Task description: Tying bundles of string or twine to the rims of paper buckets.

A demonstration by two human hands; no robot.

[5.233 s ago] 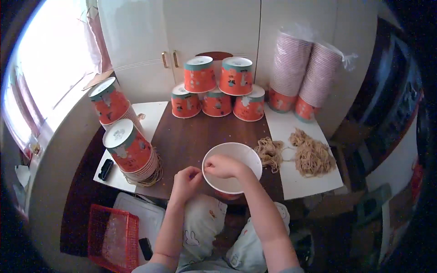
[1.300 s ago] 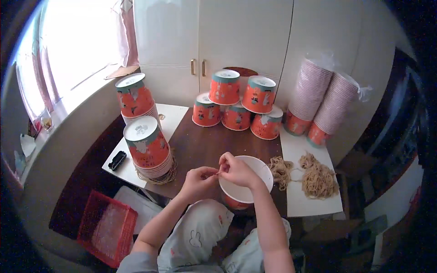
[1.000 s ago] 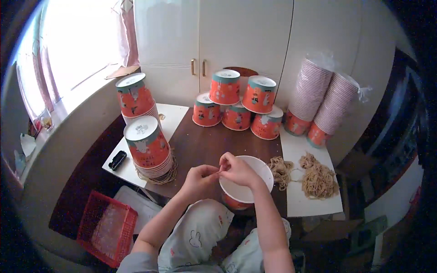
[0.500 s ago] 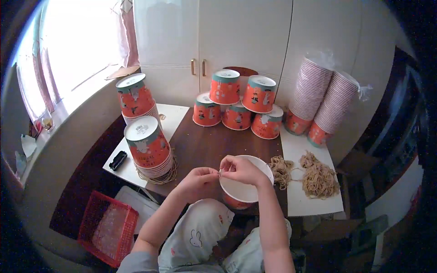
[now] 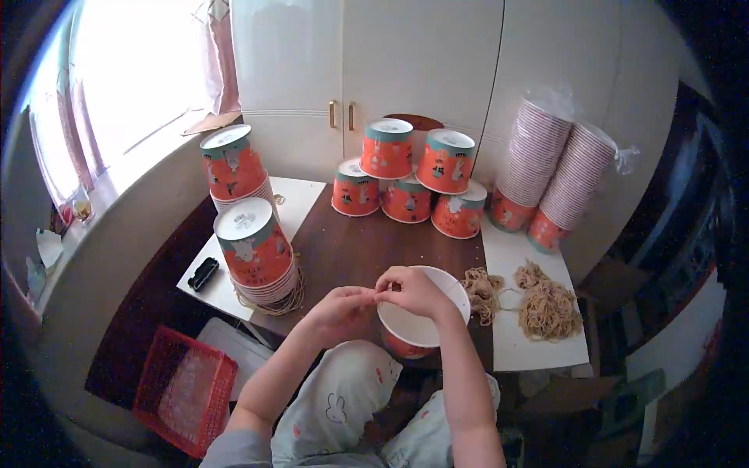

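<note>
A white-lined paper bucket [image 5: 413, 327] with an orange outside stands upright at the table's front edge, its mouth facing up. Over the left part of its rim, my left hand [image 5: 343, 306] and my right hand [image 5: 412, 292] meet fingertip to fingertip. Both are closed in a pinch. Whatever sits between the fingertips is too small and too hidden to name. My right hand and wrist cover part of the bucket's mouth. To the right of the bucket lie a small bundle of tan string [image 5: 483, 295] and a larger one [image 5: 549, 306].
Upside-down orange buckets [image 5: 405, 200] form a small pyramid at the back. Nested bucket stacks [image 5: 256, 253] stand at the left, with string around the nearer base. Tall plastic-wrapped stacks [image 5: 538, 148] rise at the right. A black object [image 5: 204, 274] and red basket [image 5: 186, 390] are at the left.
My hands stay over the bucket's rim with only a slight shift of the fingers. The pale bit that showed between the fingertips is now hidden. Nothing else has moved noticeably.
</note>
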